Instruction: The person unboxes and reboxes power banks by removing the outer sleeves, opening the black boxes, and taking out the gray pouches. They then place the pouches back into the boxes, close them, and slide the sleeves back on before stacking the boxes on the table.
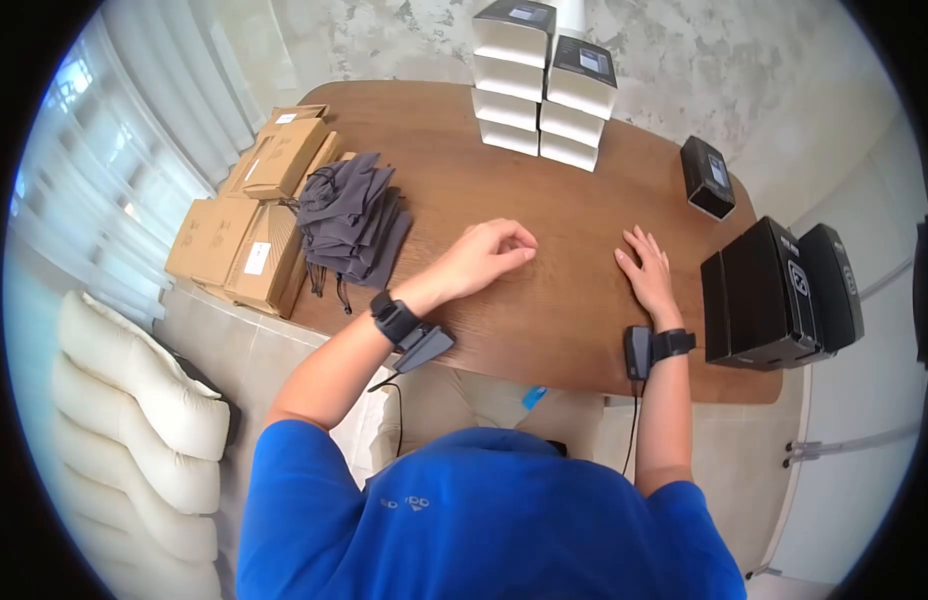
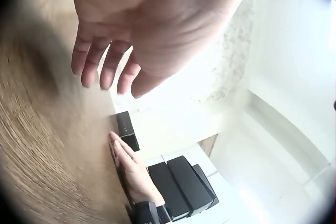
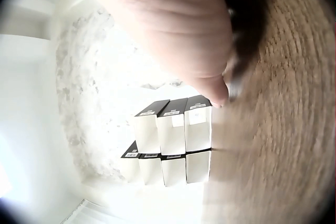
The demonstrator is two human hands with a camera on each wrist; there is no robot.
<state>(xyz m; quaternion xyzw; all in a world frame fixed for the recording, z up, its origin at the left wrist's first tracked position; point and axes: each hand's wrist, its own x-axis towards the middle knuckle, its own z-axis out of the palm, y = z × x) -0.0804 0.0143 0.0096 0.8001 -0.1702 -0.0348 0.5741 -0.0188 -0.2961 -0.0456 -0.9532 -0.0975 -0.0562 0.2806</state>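
Over the middle of the wooden table (image 1: 454, 190), my left hand (image 1: 484, 258) has its fingers loosely bent and holds nothing; in the left wrist view its palm shows with the fingers bent downward. My right hand (image 1: 649, 275) lies palm down at the table's right side, fingers fairly straight and nothing in its grasp. Nearest to the left hand is a pile of dark grey drawstring pouches (image 1: 352, 215). To the right of the right hand stand large black boxes (image 1: 754, 290), and a smaller black box (image 1: 708, 178) lies farther back.
Two stacks of white boxes with black tops (image 1: 509, 75) stand at the table's far edge, also visible as white boxes (image 3: 173, 134) in the right wrist view. Brown cardboard boxes (image 1: 289, 155) are piled at the left. A cream padded seat (image 1: 134, 430) is beside the table.
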